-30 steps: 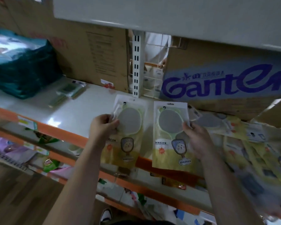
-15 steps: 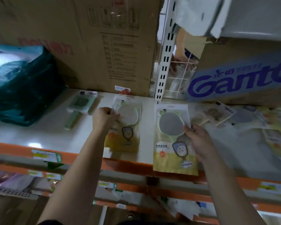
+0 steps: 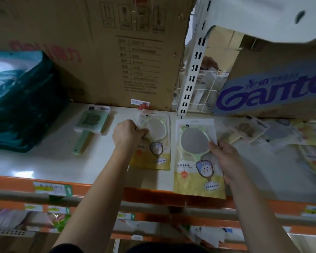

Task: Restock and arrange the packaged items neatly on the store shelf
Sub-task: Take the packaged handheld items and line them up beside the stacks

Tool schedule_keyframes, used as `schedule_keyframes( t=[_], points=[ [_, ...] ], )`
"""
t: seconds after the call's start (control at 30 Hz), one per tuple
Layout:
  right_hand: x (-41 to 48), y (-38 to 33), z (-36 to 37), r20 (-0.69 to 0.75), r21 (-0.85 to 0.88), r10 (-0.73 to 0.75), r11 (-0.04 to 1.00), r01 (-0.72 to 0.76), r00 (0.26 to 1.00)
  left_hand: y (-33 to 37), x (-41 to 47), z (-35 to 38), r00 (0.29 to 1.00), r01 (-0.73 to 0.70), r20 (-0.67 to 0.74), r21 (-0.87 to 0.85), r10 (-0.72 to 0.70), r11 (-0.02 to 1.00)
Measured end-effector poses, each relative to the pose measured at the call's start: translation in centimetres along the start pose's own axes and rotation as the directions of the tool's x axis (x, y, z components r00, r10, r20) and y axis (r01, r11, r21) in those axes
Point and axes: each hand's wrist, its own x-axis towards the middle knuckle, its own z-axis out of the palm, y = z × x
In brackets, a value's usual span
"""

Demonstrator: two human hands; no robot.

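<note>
Two yellow-and-white packaged hand mirrors are in my hands over the white shelf (image 3: 44, 157). My left hand (image 3: 128, 134) grips the left packet (image 3: 157, 141) at its left edge; that packet lies flat on the shelf. My right hand (image 3: 226, 157) pinches the right packet (image 3: 197, 161) at its right edge, with its lower end hanging past the orange shelf lip (image 3: 16, 183). A loose heap of similar packets (image 3: 281, 132) lies on the shelf at the right.
A green packaged brush (image 3: 91, 125) lies left of my left hand. A teal plastic bag (image 3: 20, 103) fills the far left. Cardboard boxes (image 3: 117, 52) stand behind, one printed Ganten (image 3: 272, 92). A white slotted upright (image 3: 193, 70) stands between them. Lower shelves hold more goods.
The view has tilted up and closer to the shelf. Both packets have moved forward onto the shelf; the left one now lies flat further back.
</note>
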Motion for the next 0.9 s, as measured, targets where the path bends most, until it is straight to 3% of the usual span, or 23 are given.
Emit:
schedule_keyframes(
  t=[0.23,0.53,0.73,0.9],
  points=[
    [1.0,-0.1,1.0,0.028,0.024,0.007,1.000,-0.008,1.000,-0.2,-0.4,-0.2,1.000,-0.009,0.004,-0.021,0.009,1.000],
    [3.6,-1.9,7.8,0.139,-0.089,-0.018,0.996,0.031,0.990,-5.8,-5.9,-3.6,0.960,-0.278,0.056,0.105,0.273,0.955],
    [5.2,-1.8,12.6,0.139,-0.223,0.002,0.974,0.029,0.990,-6.9,-8.0,-4.5,0.953,-0.301,0.052,0.091,0.297,0.949],
    [5.8,-1.7,14.0,0.092,-0.399,-0.110,0.907,0.138,0.990,-7.4,-8.0,-4.5,0.956,-0.293,0.023,0.065,0.292,0.954]
  ],
)
